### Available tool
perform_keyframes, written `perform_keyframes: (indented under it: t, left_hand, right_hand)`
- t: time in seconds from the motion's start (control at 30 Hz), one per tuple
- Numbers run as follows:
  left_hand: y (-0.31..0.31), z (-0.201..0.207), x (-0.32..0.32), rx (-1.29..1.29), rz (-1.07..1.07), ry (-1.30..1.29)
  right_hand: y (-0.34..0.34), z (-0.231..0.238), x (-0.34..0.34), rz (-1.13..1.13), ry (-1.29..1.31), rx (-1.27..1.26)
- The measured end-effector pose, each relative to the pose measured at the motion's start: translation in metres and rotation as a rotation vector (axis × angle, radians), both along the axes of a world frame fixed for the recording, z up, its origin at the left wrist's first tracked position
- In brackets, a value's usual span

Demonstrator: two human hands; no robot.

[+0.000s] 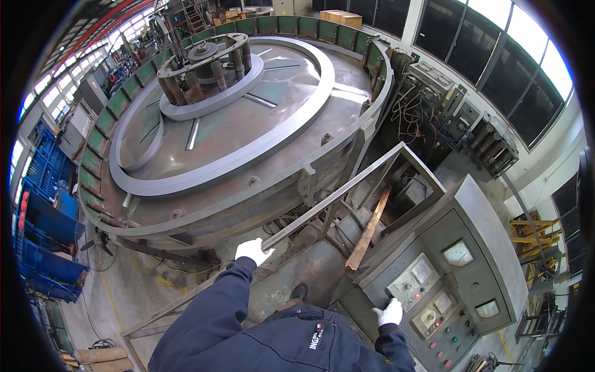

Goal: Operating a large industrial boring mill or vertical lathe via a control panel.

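My left hand (253,252), in a white glove, is closed on the metal rail (304,218) of a guard frame. My right hand (389,312), also white-gloved, is at the near left edge of a grey control console (427,232). Its thumb stands apart on the outer side, and its fingers bend over the edge beside the panel. Lit lamps, knobs, gauges and a row of push buttons (440,354) are to its right. Past the rail lies a large round machine table (232,133), bearing a wide grey metal ring (297,127) and a smaller inner ring (211,110).
A green-lined round wall (285,25) surrounds the machine table. A rusty wooden-looking plank (370,229) leans inside the guard frame. Hoses and cables (409,115) hang by machinery at the right. Blue racks (46,161) stand far left, yellow steel frames (533,232) far right.
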State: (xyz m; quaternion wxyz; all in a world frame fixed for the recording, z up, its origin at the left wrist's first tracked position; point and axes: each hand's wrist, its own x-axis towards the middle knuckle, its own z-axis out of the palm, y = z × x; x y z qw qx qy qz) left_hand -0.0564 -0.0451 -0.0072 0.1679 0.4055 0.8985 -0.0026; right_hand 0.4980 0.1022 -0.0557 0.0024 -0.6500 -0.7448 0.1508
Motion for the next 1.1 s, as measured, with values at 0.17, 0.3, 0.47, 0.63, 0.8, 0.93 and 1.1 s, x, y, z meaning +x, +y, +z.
perform_keyframes:
  t: [0.17,0.3,0.47,0.63,0.8,0.93,1.1]
  left_hand:
    - [0.0013,0.0040,0.0010,-0.012,-0.010,-0.002]
    - [0.0008,0.0013,0.0009,0.015,0.009,-0.001]
    - [0.0011,0.0028,0.0001,-0.016,-0.005,-0.004]
    - [0.0029,0.0075,0.0017,-0.022,-0.008,-0.010]
    - [-0.0002,-0.0010,0.0000,0.018,0.015,-0.001]
    - [0.0000,-0.0018,0.0004,0.039,0.024,-0.002]
    - [0.0000,-0.0001,0.0009,0.040,0.025,-0.006]
  right_hand:
    - [0.0002,-0.0024,0.0010,0.001,-0.013,0.013]
    - [0.0003,-0.0020,0.0002,0.004,-0.023,0.016]
    - [0.0003,0.0024,-0.0021,0.003,-0.037,0.006]
    - [-0.0008,0.0012,-0.0004,0.010,-0.025,0.024]
    - [-0.0008,0.0031,-0.0017,0.015,-0.022,0.022]
    - [-0.0004,0.0012,-0.0006,0.015,-0.022,0.015]
    - [-0.0005,0.0044,-0.0025,0.007,-0.034,0.001]
